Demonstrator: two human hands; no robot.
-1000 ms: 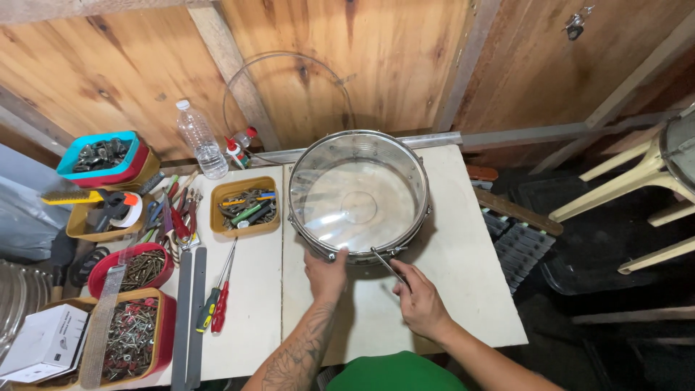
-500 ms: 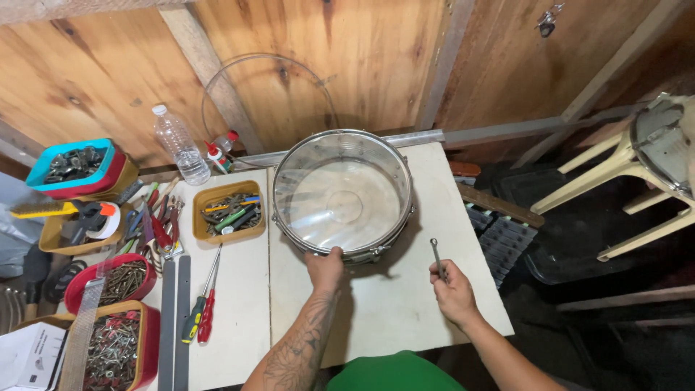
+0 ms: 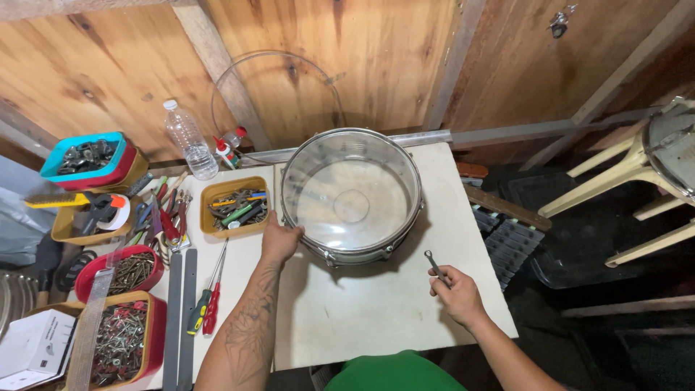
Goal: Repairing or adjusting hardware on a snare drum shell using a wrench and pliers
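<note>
A metal snare drum [image 3: 352, 194] with a clear head lies flat on the white table [image 3: 376, 318]. My left hand [image 3: 279, 241] rests on its near left rim, gripping the hoop. My right hand [image 3: 456, 293] is off to the right of the drum, apart from it, and holds a small metal drum key [image 3: 434, 264] that points up and away.
Left of the drum sit a yellow tray of tools [image 3: 233, 205], red and yellow screwdrivers [image 3: 205, 308], pliers, tubs of screws [image 3: 119, 340], a plastic bottle [image 3: 187, 139] and a clear hoop [image 3: 279, 94] against the wooden wall. A pale chair [image 3: 637, 174] stands at the right.
My right hand has pulled the drum key away from the drum's rim and moved right. My left hand has slid round the rim to the drum's left side.
</note>
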